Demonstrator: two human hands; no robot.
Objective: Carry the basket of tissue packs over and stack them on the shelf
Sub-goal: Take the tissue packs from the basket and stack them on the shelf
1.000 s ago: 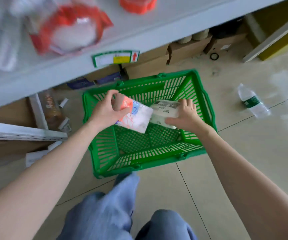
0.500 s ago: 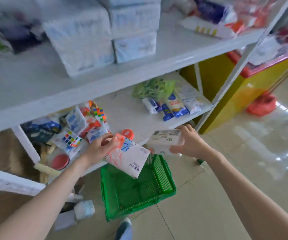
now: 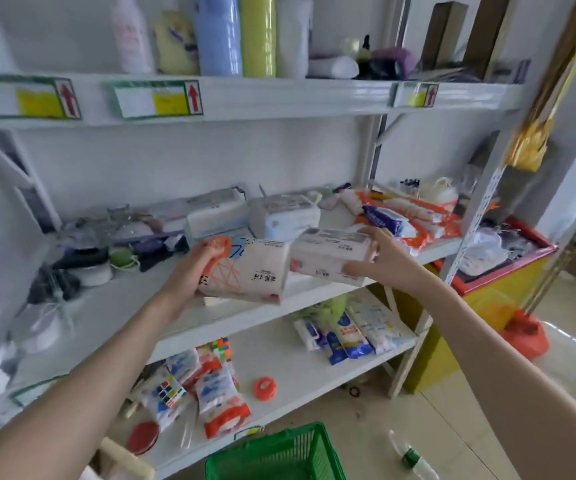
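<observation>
My left hand (image 3: 198, 268) grips a white tissue pack with orange lines (image 3: 248, 271) by its left end. My right hand (image 3: 380, 261) holds a second white tissue pack (image 3: 328, 256) by its right end. Both packs hover side by side just above the front edge of the middle shelf (image 3: 134, 306). Further back on that shelf sit other wrapped tissue packs (image 3: 284, 214). The green basket (image 3: 276, 455) stands on the floor at the bottom of the view, only its rim and wall showing.
The middle shelf carries dark odds and ends at the left (image 3: 82, 258) and orange-white packets at the right (image 3: 407, 216). Bottles stand on the top shelf (image 3: 217, 32). Snack bags and puzzle cubes lie on the lower shelf (image 3: 210, 386). A plastic bottle (image 3: 411, 455) lies on the floor.
Both hands have lifted their tissue packs out of the basket and up to the middle shelf. My view has swung up from the floor to the shelves.
</observation>
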